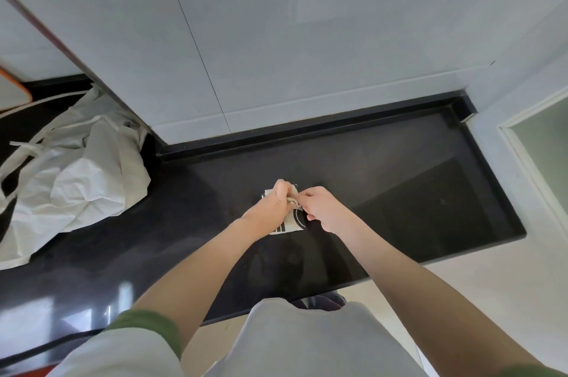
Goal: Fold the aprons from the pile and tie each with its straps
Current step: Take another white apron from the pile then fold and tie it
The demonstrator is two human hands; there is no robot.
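Observation:
A small folded cream apron with a black print lies on the black countertop, mostly covered by my hands. My left hand is closed on a strap over the bundle's top. My right hand pinches the strap's knot between the two hands. A pile of unfolded cream aprons with loose straps lies at the left of the counter.
A grey wall rises right behind the counter, with a corner jutting out next to the pile. An orange-rimmed object sits at the far left. The counter's front edge runs close to my body, pale floor below right.

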